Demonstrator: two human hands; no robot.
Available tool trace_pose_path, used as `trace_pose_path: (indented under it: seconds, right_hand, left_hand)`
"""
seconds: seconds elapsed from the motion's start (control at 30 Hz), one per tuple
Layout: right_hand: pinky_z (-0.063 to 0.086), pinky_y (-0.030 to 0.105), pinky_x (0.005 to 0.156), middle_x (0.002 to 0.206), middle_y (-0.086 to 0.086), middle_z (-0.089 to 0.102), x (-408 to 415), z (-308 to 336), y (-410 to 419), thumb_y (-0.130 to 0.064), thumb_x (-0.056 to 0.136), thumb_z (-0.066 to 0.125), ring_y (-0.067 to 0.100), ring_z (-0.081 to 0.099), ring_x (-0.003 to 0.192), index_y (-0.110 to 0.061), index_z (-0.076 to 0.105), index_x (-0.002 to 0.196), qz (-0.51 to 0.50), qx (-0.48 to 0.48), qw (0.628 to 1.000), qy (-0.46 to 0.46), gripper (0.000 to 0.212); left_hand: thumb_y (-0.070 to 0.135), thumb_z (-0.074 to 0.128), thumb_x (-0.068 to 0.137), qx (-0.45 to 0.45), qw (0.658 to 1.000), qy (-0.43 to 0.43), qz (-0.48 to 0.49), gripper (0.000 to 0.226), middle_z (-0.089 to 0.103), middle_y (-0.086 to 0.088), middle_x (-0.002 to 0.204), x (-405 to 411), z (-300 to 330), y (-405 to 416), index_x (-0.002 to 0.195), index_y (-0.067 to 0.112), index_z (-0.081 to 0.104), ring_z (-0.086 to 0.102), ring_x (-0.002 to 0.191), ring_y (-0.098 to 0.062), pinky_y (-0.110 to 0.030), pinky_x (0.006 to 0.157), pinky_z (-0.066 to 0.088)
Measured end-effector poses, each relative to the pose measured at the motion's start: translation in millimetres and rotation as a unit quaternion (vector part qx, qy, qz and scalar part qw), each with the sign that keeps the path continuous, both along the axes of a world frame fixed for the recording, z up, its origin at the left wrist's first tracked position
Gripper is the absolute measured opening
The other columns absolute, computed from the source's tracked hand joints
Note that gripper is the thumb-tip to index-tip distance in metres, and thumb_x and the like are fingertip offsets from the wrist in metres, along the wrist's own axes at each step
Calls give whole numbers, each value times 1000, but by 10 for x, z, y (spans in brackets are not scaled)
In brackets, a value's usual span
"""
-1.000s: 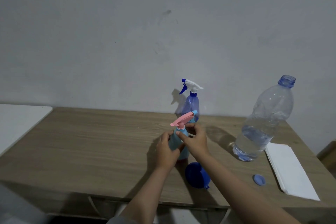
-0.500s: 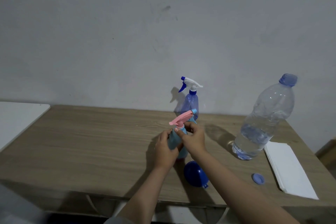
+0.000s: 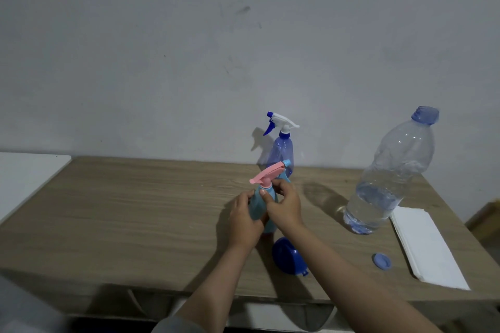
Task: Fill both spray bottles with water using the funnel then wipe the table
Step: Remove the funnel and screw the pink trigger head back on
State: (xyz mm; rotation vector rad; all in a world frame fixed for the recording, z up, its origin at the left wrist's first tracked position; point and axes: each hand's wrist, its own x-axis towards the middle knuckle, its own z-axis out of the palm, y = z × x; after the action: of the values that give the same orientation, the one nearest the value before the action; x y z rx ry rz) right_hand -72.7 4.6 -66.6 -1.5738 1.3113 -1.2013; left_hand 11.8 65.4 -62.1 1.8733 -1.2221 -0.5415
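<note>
Table [image 3: 135, 211]: wood-grain top, matt, pale brown, streaked grain running lengthwise.
Light blue spray bottle [image 3: 258, 208], mid-table: opaque plastic, smooth, dull sheen; pink trigger head [image 3: 266, 175] also plastic.
Purple spray bottle [image 3: 280, 155] at far edge: translucent plastic, glossy; white and blue plastic head.
Water bottle [image 3: 389, 178] toward right edge: clear thin plastic, ribbed, glossy highlights.
Funnel [image 3: 286, 255] near front edge: dark blue plastic, smooth.
Bottle cap [image 3: 381, 261]: blue plastic.
Folded sheets [image 3: 424, 246] at right edge: white, matt, paper or cloth, cannot tell.
Wall [image 3: 189, 48]: grey, matt, scuffed.

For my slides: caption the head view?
Both hands grip the pink-topped spray bottle beside the funnel.
</note>
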Motion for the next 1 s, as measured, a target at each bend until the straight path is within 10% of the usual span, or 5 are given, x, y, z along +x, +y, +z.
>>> trace_pose_path:
  seconds: [0.2,0.47,0.8,1.0]
  right_hand:
    - [52,34,94,110,-1,61,20,-24,130,-21,79,75,13,58,104,-20,62,107,-47,2,998,-43,31]
    - [43,39,100,133,1,37,69,14,53,-46,56,86,17,40,123,-19,29,141,-93,6,993,65,106]
    - [47,35,65,83,5,55,263,220,-14,-11,80,64,25,59,76,-8,48,101,-51,-33,998,22,26]
    - [55,47,79,89,4,65,343,533,-54,-30,78,67,28,67,80,-15,52,95,108,46,990,76,27]
  left_hand:
    - [16,69,79,5,1000,1,-14,43,58,0,120,35,-18,-20,118,19,51,55,104,-16,-12,60,31]
    - [26,77,69,74,994,6,-83,67,58,10,122,180,-93,-36,123,40,41,59,107,-14,-28,81,49]
    - [30,69,79,-22,998,-37,-51,47,58,7,117,203,-196,343,122,20,52,53,100,-3,4,65,33]
    - [40,57,87,-79,992,-80,58,38,62,-2,105,781,-403,728,113,12,60,61,89,-14,-22,77,48]
